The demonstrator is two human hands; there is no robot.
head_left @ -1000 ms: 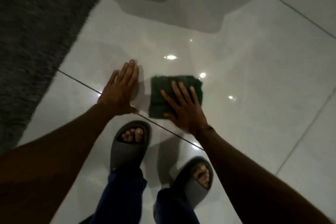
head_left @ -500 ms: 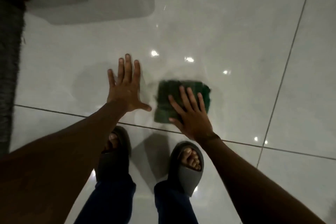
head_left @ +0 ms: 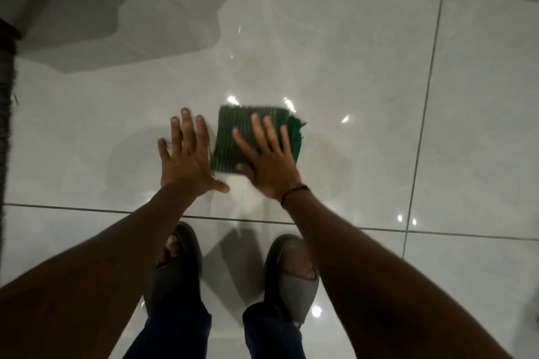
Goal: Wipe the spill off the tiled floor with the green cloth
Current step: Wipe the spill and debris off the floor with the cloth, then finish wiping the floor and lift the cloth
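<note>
Right hand [head_left: 269, 165] hides the green cloth [head_left: 233, 140]'s near corner; spill outline — too faint; forearms cut off.

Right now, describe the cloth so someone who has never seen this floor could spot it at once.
Look at the pale glossy tiled floor, just beyond the grout line in front of the two grey slippers. There two hands are spread flat side by side; the green cloth lies under the right hand. It is the only dark green, ribbed, folded square on the tiles.

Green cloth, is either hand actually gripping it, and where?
Neither grips it. The right hand presses flat on the green cloth's near right part; the left hand lies open beside it.
</note>
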